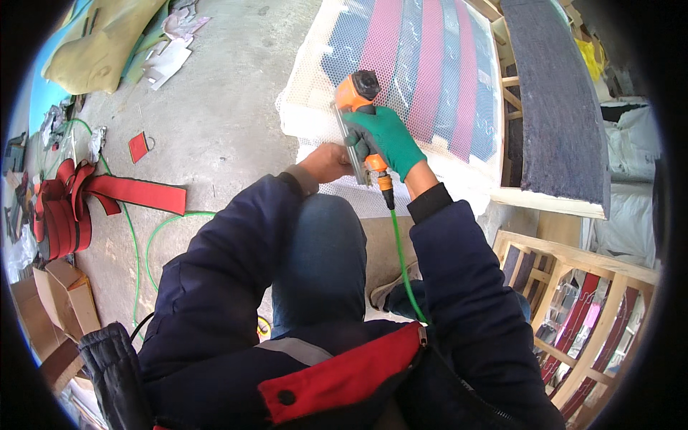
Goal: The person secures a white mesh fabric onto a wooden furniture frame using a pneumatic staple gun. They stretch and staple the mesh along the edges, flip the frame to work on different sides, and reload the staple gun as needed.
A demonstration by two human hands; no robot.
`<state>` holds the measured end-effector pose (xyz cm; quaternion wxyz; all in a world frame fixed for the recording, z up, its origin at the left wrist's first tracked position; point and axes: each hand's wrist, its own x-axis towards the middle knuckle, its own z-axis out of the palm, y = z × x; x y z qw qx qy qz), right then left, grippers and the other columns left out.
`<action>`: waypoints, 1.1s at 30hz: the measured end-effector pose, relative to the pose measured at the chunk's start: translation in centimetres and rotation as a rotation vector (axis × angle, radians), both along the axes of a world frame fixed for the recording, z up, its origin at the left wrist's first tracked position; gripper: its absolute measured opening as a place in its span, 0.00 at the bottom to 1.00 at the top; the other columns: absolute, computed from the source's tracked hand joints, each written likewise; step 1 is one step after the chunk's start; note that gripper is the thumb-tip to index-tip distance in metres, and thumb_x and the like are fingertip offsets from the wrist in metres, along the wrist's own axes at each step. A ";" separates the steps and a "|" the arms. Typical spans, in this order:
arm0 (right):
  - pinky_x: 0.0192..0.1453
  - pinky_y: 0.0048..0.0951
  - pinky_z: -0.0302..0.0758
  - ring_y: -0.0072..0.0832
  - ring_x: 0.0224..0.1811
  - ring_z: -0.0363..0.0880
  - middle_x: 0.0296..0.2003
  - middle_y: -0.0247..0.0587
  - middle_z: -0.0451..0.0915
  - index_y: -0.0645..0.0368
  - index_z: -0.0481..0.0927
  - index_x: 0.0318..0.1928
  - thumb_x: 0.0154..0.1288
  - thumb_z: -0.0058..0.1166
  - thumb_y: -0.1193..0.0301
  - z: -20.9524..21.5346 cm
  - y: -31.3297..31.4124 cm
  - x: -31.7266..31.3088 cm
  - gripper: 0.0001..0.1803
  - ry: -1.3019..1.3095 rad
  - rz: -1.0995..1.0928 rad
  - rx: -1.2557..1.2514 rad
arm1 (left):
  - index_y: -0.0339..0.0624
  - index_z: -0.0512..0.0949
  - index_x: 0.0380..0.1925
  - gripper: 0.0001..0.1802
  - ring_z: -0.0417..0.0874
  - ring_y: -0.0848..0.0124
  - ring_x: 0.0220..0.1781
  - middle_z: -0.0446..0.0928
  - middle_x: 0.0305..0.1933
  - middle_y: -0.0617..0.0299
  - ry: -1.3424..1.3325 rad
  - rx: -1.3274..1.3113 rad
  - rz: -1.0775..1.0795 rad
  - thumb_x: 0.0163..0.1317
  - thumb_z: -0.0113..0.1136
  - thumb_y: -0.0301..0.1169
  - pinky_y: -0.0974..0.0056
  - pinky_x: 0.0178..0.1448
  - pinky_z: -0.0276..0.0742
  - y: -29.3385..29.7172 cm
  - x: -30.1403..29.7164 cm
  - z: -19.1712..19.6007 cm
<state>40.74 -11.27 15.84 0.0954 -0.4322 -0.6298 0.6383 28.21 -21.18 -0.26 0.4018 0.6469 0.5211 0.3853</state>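
Note:
My right hand (pixel 393 141), in a green and black work glove, is wrapped round the grip of an orange and black air staple gun (pixel 352 94). A green air hose (pixel 403 251) runs from the bottom of its handle toward my body. The gun's metal magazine lies across the near left corner of a frame covered in white mesh fabric (pixel 307 89). Bare, my left hand (pixel 326 163) is closed on the mesh at that corner, its fingertips partly hidden beside the magazine. Under the mesh, pink webbing straps (pixel 430 79) and wavy springs show through.
A wooden frame with a dark grey panel (pixel 555 107) stands at the right, another slatted wooden frame (pixel 609 344) below it. Rolled red and black webbing (pixel 64 222), a cardboard box (pixel 72 294) and foam sheets (pixel 100 57) lie left. The green hose loops over the concrete floor.

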 end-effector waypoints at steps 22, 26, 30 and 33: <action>0.24 0.25 0.75 0.21 0.19 0.79 0.26 0.39 0.85 0.62 0.85 0.42 0.68 0.66 0.60 2.5 1.6 -8.4 0.16 0.033 0.200 -0.005 | 0.43 0.89 0.46 0.13 0.88 0.67 0.47 0.89 0.45 0.60 -0.262 -0.227 0.062 0.63 0.75 0.34 0.62 0.57 0.81 -1.1 -0.6 -0.1; 0.26 0.23 0.75 0.18 0.22 0.78 0.27 0.34 0.84 0.60 0.85 0.43 0.70 0.67 0.61 4.5 2.5 -3.1 0.14 0.154 0.061 -0.015 | 0.39 0.89 0.44 0.11 0.87 0.62 0.45 0.86 0.42 0.54 -0.178 -0.016 -0.046 0.64 0.72 0.31 0.59 0.53 0.81 -0.4 -1.1 -0.8; 0.26 0.23 0.75 0.19 0.21 0.77 0.28 0.34 0.83 0.60 0.83 0.44 0.72 0.65 0.64 4.7 2.3 3.7 0.12 0.130 -0.049 -0.109 | 0.38 0.88 0.46 0.10 0.88 0.61 0.48 0.87 0.47 0.52 -0.034 0.001 -0.062 0.69 0.69 0.31 0.59 0.54 0.82 0.1 -1.2 -0.2; 0.26 0.24 0.75 0.20 0.21 0.78 0.29 0.35 0.84 0.59 0.83 0.47 0.72 0.64 0.65 4.0 0.9 7.3 0.12 0.126 -0.123 -0.209 | 0.40 0.87 0.50 0.12 0.88 0.62 0.52 0.87 0.51 0.54 -0.043 -0.063 -0.067 0.71 0.67 0.31 0.59 0.59 0.83 -0.3 -1.3 1.3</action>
